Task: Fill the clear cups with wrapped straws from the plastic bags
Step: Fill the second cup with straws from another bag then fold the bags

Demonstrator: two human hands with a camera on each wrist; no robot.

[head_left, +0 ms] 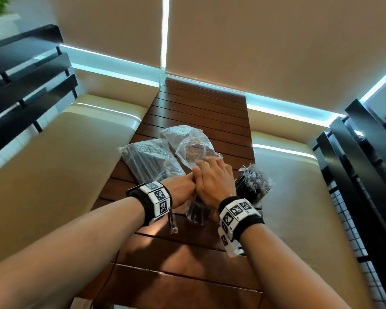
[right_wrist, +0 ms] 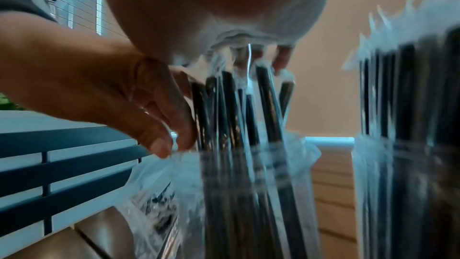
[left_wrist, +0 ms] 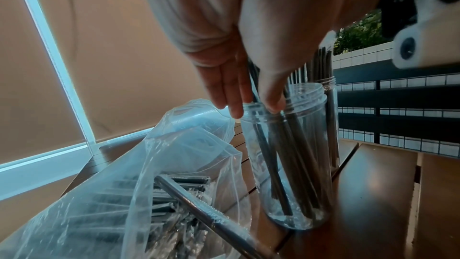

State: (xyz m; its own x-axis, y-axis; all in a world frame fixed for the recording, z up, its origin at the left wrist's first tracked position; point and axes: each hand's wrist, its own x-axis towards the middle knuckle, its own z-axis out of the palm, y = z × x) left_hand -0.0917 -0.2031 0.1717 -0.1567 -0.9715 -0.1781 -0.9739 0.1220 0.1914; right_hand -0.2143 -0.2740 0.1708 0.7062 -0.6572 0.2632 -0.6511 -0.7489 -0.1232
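Note:
A clear cup (head_left: pixel 197 214) stands on the wooden table (head_left: pixel 187 253) between my wrists, holding several dark wrapped straws (left_wrist: pixel 286 155). My left hand (left_wrist: pixel 251 103) pinches the straw bundle just above the cup's rim (left_wrist: pixel 308 94), fingers on one side and thumb on the other. My right hand (head_left: pixel 210 172) lies over the straw tops (right_wrist: pixel 248 86) with its fingers fairly straight, touching them from above. A second clear cup (head_left: pixel 254 186), packed with wrapped straws, stands just to the right. A plastic bag of straws (head_left: pixel 149 161) lies to the left.
Another crumpled plastic bag (head_left: pixel 192 143) lies beyond my hands. One loose wrapped straw (head_left: pixel 173 221) rests on the table under my left wrist. Cream bench seats (head_left: pixel 65 163) flank the narrow table, with dark railings (head_left: pixel 366 175) at both sides.

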